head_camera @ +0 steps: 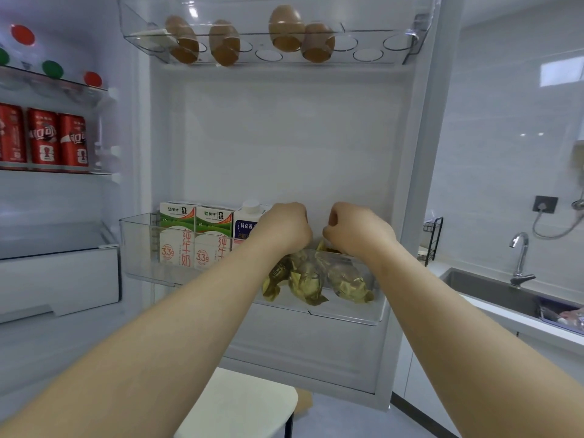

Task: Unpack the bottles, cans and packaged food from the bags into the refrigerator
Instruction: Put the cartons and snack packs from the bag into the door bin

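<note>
**Packets** (311,276): several, in crumpled gold-green wrappers, heaped in the right half of the door bin (137,248). They are seen through the bin's clear front wall, lying against one another, with their ends touching the bin floor.

**Right hand** (358,230): reached over the bin's rim, fingers curled in and thumb tucked. A wrapper's tip is seen just under the fingers and appears to be pinched there, though the contact itself is hidden.

**Left hand** (286,227): placed just beside the right hand, a narrow gap between them, knuckles up and fingers bent down into the bin above the packets. The fingertips are hidden behind the hand, so it cannot be told whether anything is held.

**Cartons** (196,229): two green-and-white milk cartons stood upright, side by side, in the left half of the same bin. A third, white and blue with a round cap, is stood next to them and is partly covered by the left hand.

**Eggs** (224,42): four brown ones, set in the holes of the egg tray (395,42) at the top of the door; other holes are seen unfilled.

**Cans** (44,137): three red ones, upright in a row on a shelf inside the refrigerator, at the left edge.

**Caps** (52,69): red and green bottle caps, blurred, seen on the shelf above the cans.

**Sink** (480,286): steel, set in the counter to the right of the door, with a tap (520,260) behind it.

**Stool** (246,403): white-topped, seen low between the forearms, below the door.
</note>
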Demonstrator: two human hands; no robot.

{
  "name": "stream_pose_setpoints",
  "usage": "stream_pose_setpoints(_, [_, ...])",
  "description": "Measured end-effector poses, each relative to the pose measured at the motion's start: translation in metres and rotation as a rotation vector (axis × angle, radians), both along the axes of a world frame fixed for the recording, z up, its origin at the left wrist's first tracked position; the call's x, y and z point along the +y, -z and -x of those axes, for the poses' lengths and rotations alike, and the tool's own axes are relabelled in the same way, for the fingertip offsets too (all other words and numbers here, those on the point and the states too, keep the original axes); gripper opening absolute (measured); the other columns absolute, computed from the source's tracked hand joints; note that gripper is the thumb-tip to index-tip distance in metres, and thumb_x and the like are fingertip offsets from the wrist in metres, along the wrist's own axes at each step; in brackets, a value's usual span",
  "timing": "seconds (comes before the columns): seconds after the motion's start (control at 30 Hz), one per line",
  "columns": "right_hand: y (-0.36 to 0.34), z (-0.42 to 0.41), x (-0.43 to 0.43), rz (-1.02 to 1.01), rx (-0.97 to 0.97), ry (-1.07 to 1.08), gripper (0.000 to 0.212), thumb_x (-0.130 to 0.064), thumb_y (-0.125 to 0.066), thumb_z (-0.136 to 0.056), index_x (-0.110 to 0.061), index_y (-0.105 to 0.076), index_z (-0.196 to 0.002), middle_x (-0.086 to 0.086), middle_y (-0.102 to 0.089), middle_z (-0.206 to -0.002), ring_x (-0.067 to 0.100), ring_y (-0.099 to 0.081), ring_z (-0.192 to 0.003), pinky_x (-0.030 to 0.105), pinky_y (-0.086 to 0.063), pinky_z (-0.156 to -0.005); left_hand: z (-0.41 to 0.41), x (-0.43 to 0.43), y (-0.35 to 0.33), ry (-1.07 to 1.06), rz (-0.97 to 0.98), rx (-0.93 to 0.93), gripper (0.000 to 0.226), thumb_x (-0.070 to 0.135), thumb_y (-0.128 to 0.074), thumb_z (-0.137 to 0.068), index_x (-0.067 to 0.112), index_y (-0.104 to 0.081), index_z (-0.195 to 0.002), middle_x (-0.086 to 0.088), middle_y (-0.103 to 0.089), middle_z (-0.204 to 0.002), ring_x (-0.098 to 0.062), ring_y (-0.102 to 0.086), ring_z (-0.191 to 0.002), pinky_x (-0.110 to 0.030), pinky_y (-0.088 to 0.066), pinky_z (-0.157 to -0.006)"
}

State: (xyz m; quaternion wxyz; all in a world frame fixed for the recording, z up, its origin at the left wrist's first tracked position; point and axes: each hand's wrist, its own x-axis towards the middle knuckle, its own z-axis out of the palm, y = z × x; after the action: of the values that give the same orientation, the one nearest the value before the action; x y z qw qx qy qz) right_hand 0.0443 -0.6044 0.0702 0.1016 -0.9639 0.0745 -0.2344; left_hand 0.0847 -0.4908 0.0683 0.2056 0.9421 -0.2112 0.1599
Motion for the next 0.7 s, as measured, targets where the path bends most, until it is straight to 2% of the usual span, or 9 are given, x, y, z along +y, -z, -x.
stream_pose_setpoints(0.1, [0.001,0.008,0.003,0.04,-0.166,0.008,0.019,-0.021,-0.045,-0.09,-0.012,-0.05,-0.106,0.003,-0.051,-0.085,0.025,-0.05,-0.074,0.028,-0.037,-0.059,0.004,0.002,0.002,0.008,0.077,-0.053,0.029,0.005,-0.041,-0.089,0.007,-0.056,-0.115,-0.013,-0.057,-0.116,-0.026,-0.055,-0.102,-0.028,-0.043,-0.075])
stream_pose_setpoints(0.2, [0.002,0.012,0.007,0.066,-0.221,0.008,0.019,-0.021,-0.044,-0.091,-0.012,-0.049,-0.107,0.004,-0.053,-0.084,0.025,-0.05,-0.071,0.028,-0.038,-0.059,0.009,0.005,0.005,0.029,0.173,-0.12,0.024,0.011,-0.044,-0.091,0.008,-0.056,-0.112,-0.011,-0.059,-0.113,-0.024,-0.054,-0.099,-0.028,-0.041,-0.072])
stream_pose_setpoints(0.37, [0.003,0.02,0.012,0.072,-0.38,0.0,0.02,-0.022,-0.042,-0.092,-0.011,-0.052,-0.105,0.006,-0.064,-0.092,0.028,-0.057,-0.078,0.034,-0.046,-0.068,0.02,0.016,0.008,0.07,0.348,-0.259,0.027,0.014,-0.048,-0.089,0.01,-0.057,-0.114,-0.009,-0.058,-0.112,-0.02,-0.051,-0.098,-0.025,-0.034,-0.073])
stream_pose_setpoints(0.5, [0.01,0.03,0.012,-0.035,-0.535,-0.128,0.018,-0.026,-0.047,-0.092,-0.017,-0.058,-0.104,-0.004,-0.064,-0.089,0.023,-0.059,-0.083,0.035,-0.05,-0.071,0.032,0.035,0.016,0.078,0.401,-0.325,0.028,0.01,-0.044,-0.089,0.011,-0.059,-0.114,-0.007,-0.058,-0.113,-0.019,-0.051,-0.102,-0.025,-0.036,-0.08])
stream_pose_setpoints(0.63, [0.03,0.042,0.016,-0.195,-0.723,-0.282,0.012,-0.018,-0.058,-0.087,-0.013,-0.063,-0.096,-0.008,-0.061,-0.081,0.018,-0.058,-0.074,0.039,-0.052,-0.069,0.05,0.055,0.028,0.106,0.397,-0.477,0.023,0.011,-0.048,-0.089,0.01,-0.061,-0.108,-0.001,-0.053,-0.095,-0.014,-0.046,-0.09,-0.021,-0.032,-0.072])
stream_pose_setpoints(0.7, [0.047,0.05,0.024,-0.168,-0.809,-0.327,0.015,-0.019,-0.057,-0.083,-0.009,-0.065,-0.092,-0.006,-0.062,-0.08,0.017,-0.056,-0.073,0.032,-0.05,-0.067,0.06,0.065,0.039,0.122,0.382,-0.529,0.02,0.011,-0.052,-0.087,0.009,-0.062,-0.104,0.003,-0.049,-0.088,-0.015,-0.046,-0.087,-0.022,-0.03,-0.07])
